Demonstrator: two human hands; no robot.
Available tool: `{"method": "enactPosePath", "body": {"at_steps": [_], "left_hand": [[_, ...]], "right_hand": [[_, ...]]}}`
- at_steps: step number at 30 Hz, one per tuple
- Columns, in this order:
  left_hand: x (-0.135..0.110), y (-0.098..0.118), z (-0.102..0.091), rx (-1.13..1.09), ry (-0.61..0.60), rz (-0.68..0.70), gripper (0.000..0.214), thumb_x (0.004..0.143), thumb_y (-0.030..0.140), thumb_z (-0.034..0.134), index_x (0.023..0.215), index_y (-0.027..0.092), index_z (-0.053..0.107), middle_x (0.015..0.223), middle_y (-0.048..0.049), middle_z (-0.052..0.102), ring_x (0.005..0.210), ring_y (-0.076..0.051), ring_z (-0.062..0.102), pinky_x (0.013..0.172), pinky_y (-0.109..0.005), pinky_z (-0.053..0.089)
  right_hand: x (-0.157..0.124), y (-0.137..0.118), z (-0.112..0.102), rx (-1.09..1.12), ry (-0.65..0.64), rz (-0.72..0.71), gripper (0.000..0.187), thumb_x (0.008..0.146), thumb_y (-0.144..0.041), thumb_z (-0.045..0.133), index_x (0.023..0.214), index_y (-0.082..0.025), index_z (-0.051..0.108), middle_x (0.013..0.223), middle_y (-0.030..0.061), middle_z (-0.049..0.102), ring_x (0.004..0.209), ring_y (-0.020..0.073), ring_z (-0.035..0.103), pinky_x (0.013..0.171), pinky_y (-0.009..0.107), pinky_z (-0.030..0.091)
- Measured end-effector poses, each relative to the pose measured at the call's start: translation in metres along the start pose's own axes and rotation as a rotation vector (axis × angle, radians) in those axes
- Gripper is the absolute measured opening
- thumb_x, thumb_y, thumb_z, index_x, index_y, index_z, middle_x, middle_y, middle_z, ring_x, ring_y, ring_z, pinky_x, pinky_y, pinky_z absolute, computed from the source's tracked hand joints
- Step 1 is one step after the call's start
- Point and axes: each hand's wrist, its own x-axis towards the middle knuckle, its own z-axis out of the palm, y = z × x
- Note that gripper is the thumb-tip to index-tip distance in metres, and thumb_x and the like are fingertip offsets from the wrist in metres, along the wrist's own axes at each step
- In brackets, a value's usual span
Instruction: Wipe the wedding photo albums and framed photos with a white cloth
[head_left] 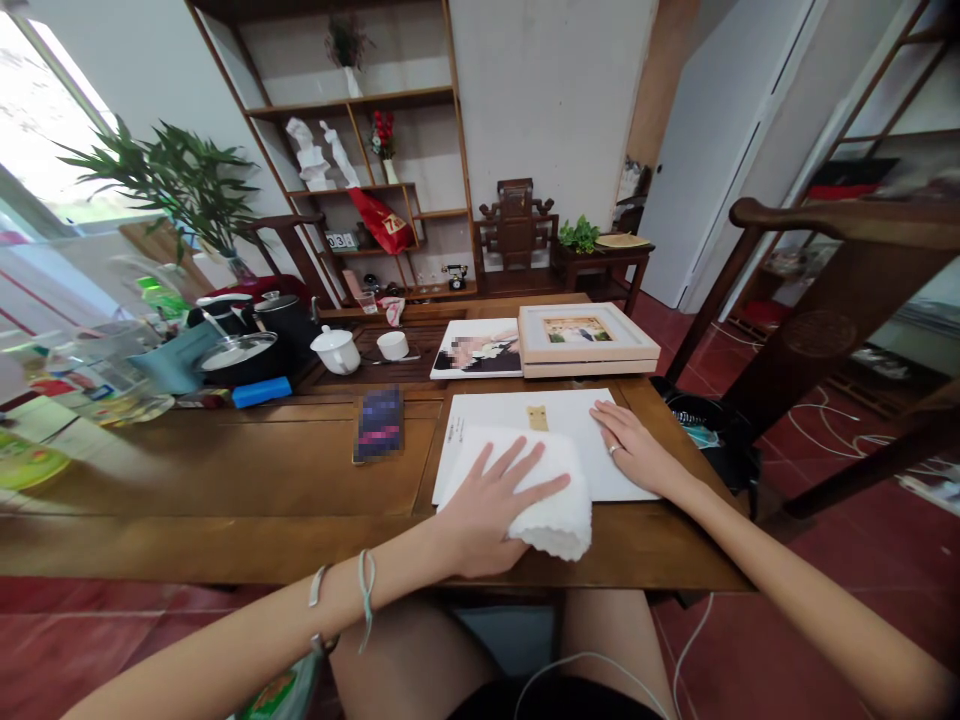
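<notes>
My left hand [491,505] lies with fingers spread on a folded white cloth [559,510]. The cloth rests on the front part of a flat white panel [577,440] and hangs past its near edge. A small yellowish plate [537,417] sits near the panel's far edge, with small dark print on the left side. My right hand [634,445] lies flat on the panel's right part, fingers stretched out, a ring on one finger. Behind the panel are a photo panel [478,348] and a framed photo [577,330] on top of another light-wood frame.
On the wooden table [300,450], a blurred dark phone-like item [379,424] lies left of the panel. Farther back stand a white lidded cup [336,350], a small white cup [393,346] and a black pan [240,357]. A wooden chair [817,330] stands at the right.
</notes>
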Motion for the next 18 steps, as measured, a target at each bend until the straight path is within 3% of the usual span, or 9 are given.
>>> {"method": "enactPosePath", "body": {"at_steps": [4,13,18], "left_hand": [[0.024,-0.014,-0.005,0.019,0.013,-0.075,0.081,0.084,0.032,0.056,0.152,0.038,0.012,0.162,-0.0028,0.004,0.148,-0.033,0.003,0.114,-0.061,0.012],[0.113,-0.055,-0.02,-0.003,0.064,-0.16,0.061,0.095,0.046,0.038,0.152,0.032,0.019,0.159,-0.0065,0.021,0.145,-0.033,0.018,0.112,-0.06,0.02],[0.124,-0.053,-0.017,0.076,0.069,-0.139,0.062,0.093,0.046,0.041,0.151,0.031,0.023,0.158,-0.0089,0.024,0.143,-0.035,0.022,0.11,-0.062,0.023]], "right_hand": [[0.0,-0.001,-0.001,0.004,-0.005,-0.005,0.045,0.095,-0.031,0.033,0.135,-0.021,0.052,0.143,0.0116,0.049,0.138,0.0286,0.036,0.114,0.056,0.03],[0.0,-0.003,-0.002,-0.018,-0.001,-0.011,0.045,0.095,-0.029,0.032,0.134,-0.017,0.053,0.142,0.0141,0.048,0.138,0.0278,0.036,0.114,0.053,0.03],[0.002,-0.005,-0.002,-0.027,0.005,-0.013,0.044,0.095,-0.029,0.033,0.132,-0.018,0.054,0.141,0.0147,0.05,0.136,0.0296,0.037,0.113,0.055,0.032]]}}
